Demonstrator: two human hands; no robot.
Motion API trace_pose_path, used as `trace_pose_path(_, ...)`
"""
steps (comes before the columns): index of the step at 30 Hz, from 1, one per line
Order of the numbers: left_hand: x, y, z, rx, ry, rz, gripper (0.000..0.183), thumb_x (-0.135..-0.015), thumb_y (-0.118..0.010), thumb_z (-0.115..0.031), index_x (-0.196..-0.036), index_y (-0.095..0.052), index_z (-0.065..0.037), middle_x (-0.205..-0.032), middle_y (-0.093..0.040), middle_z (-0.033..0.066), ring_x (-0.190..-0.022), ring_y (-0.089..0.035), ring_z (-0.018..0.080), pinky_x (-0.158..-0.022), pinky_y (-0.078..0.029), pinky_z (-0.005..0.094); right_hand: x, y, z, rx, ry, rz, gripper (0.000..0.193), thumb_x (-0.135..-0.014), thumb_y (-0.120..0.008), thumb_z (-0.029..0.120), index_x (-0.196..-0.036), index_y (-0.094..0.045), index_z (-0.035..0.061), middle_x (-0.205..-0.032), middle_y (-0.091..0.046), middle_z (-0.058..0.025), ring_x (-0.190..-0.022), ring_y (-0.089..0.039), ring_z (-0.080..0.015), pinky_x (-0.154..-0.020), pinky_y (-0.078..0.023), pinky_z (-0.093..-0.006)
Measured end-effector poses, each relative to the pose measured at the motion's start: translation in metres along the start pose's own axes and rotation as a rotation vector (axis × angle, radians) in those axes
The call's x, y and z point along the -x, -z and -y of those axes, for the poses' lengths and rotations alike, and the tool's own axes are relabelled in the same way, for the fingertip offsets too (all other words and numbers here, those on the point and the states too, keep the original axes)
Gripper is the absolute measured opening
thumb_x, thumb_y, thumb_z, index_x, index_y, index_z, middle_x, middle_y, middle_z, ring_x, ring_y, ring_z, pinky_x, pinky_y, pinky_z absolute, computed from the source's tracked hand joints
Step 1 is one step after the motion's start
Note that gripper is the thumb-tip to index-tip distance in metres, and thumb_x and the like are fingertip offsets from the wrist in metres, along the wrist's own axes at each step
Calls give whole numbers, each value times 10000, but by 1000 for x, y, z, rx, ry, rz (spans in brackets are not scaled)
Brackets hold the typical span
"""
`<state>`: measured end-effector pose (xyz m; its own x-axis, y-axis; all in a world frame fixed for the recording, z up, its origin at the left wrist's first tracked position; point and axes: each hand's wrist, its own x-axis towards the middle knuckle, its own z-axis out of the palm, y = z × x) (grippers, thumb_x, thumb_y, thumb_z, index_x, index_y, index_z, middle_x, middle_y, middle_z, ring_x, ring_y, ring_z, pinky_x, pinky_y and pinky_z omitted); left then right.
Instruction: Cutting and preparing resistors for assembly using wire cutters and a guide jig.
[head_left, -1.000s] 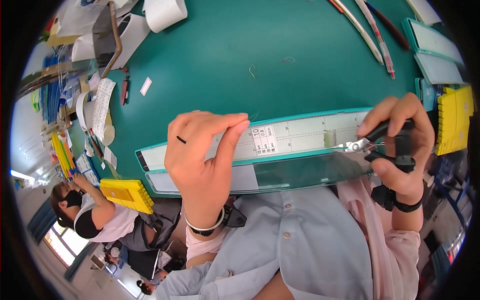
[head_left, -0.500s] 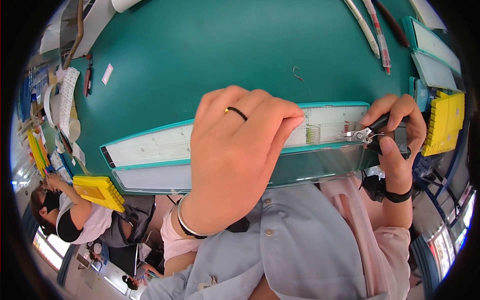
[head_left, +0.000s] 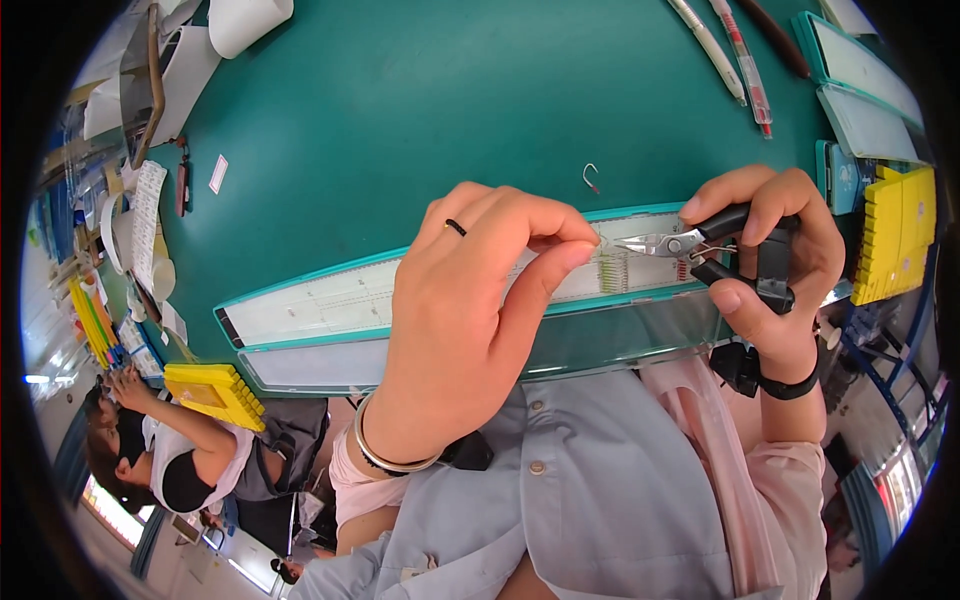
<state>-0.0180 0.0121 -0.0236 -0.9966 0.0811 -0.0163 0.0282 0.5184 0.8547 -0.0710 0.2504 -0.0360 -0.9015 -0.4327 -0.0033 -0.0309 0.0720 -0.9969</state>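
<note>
My left hand (head_left: 470,320) is raised close to the camera, thumb and forefinger pinched together on something too small to make out. It wears a black ring and a bracelet. My right hand (head_left: 775,270) grips small black-handled pliers (head_left: 690,245), whose metal tips point left and meet the left fingertips. Under both hands lies a long teal-edged tray (head_left: 310,310) with a clear lid, holding a white card and a row of small pieces. A small metal hook (head_left: 591,178) lies on the green table just beyond the tray.
Yellow toothed blocks sit at the right edge (head_left: 900,235) and lower left (head_left: 215,392). More teal trays (head_left: 865,90) and pens (head_left: 735,55) lie at the far right. Paper rolls and tools crowd the far left. Another person (head_left: 170,460) sits at lower left.
My left hand has lifted off the tray and risen toward the camera, pinching at the pliers' tips. The right hand has brought the pliers up and leftward.
</note>
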Motion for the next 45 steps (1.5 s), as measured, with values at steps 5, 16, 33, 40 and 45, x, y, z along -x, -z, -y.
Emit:
trace_pose_path(5, 3, 1, -1, 126, 64, 4, 91, -912, -693, 24, -979, -634, 7, -907, -709, 73, -860, -658, 160, -833, -492, 281, -1, 3, -4, -68, 39, -1, 406, -751, -828, 160, -955, -489, 65, -1029, -671, -211, -918, -644, -199, -846, -535, -296)
trace_pose_path(16, 4, -1, 2, 152, -57, -125, 257, -881, -717, 81, -989, -533, -61, -902, -757, 116, -873, -688, 159, -960, -480, 386, -2, 3, -7, -139, 114, 22, 394, -739, -834, 101, -941, -500, 50, -1019, -687, -237, -842, -669, -179, -780, -568, -280)
trace_pose_path(33, 1, 1, 5, 186, -139, -176, 285, -857, -712, 134, -927, -512, -57, -915, -756, 174, -872, -695, 190, -868, -513, 326, -3, -1, -9, -114, 188, 43, 526, -644, -957, 109, -963, -545, 30, -1068, -689, -255, -978, -679, -255, -829, -560, -331)
trace_pose_path(40, 2, -4, 1, 312, -46, -274, 181, -826, -765, 62, -860, -620, -41, -880, -734, 75, -796, -649, 160, -786, -506, 295, -1, 0, -5, -39, 183, 54, 489, -665, -945, 101, -955, -559, 25, -1077, -694, -264, -978, -683, -261, -824, -557, -335)
trace_pose_path(45, 1, 0, 3, 308, -124, -328, 188, -825, -760, 72, -873, -620, -45, -914, -721, 94, -804, -640, 156, -740, -480, 268, 0, 9, 2, 71, 258, 92, 493, -666, -948, 115, -962, -566, 18, -1073, -696, -264, -973, -687, -291, -826, -552, -349)
